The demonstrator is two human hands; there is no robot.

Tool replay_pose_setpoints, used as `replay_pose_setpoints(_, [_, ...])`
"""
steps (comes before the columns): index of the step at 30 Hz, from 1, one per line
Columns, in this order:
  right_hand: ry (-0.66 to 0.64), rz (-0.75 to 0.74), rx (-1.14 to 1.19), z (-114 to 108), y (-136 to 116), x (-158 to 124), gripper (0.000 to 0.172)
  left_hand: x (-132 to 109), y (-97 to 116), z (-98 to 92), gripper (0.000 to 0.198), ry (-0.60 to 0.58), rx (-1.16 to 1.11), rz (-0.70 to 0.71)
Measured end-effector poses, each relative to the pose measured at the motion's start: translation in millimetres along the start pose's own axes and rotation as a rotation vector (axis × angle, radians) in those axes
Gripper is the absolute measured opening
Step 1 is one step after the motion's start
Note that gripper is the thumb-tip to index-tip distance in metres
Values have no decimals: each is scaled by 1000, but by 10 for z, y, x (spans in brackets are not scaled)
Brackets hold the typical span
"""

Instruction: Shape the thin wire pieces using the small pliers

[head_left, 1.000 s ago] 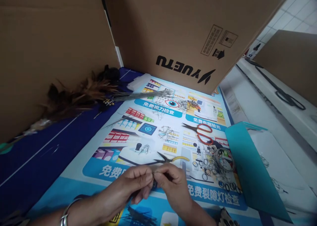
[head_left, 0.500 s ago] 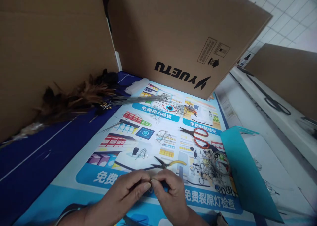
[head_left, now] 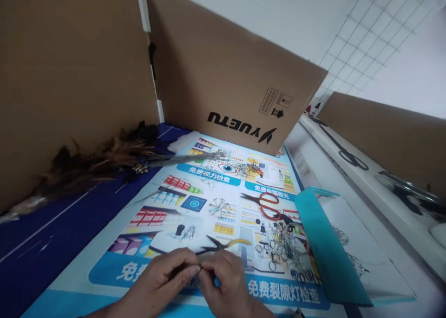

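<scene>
Head camera, watched from my remote post: the left hand (head_left: 165, 281) and right hand (head_left: 225, 283) meet at the fingertips over a printed sheet (head_left: 285, 291). I see thumb and forefinger of each pressed together on a small piece (head_left: 200, 268), held at the meeting point and too tiny for me to identify. Just beyond the knuckles lie yellow-handled pliers (head_left: 220, 246), the 2 jaws apart. Farther out, red-handled scissors (head_left: 259, 200) rest near a tangle of wire and rings (head_left: 284, 248), beside a turquoise folder (head_left: 334, 253). Brown feathers (head_left: 108, 158) lie along a cardboard panel (head_left: 69, 76).
</scene>
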State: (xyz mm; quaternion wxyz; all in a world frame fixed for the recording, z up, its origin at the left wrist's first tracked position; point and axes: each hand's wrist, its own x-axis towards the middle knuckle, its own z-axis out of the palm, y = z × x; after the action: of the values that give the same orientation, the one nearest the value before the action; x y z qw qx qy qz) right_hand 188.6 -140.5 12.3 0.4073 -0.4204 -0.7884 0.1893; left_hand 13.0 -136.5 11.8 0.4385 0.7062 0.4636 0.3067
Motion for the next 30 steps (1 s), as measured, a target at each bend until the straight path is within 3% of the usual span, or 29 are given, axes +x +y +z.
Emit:
replay_pose_setpoints(4, [18,-146,-236,-41,28,30,9,99,-108,-160,22,69,65,-11])
replay_pose_setpoints(6, [-16,-120,-348,-58,38,45,11,173,-178,-275,21,142,112,-12])
replay_pose_setpoints(11, [-148,55,-486,-41,56,86,21,341,-370,-459,23,200,213,54])
replay_pose_setpoints(18, [-225,165,-614,42,59,114,39,407,-447,-423,25,186,322,100])
replay_pose_setpoints(30, [-262,131,-659,61,100,134,38,416,-567,-407,22,128,411,107])
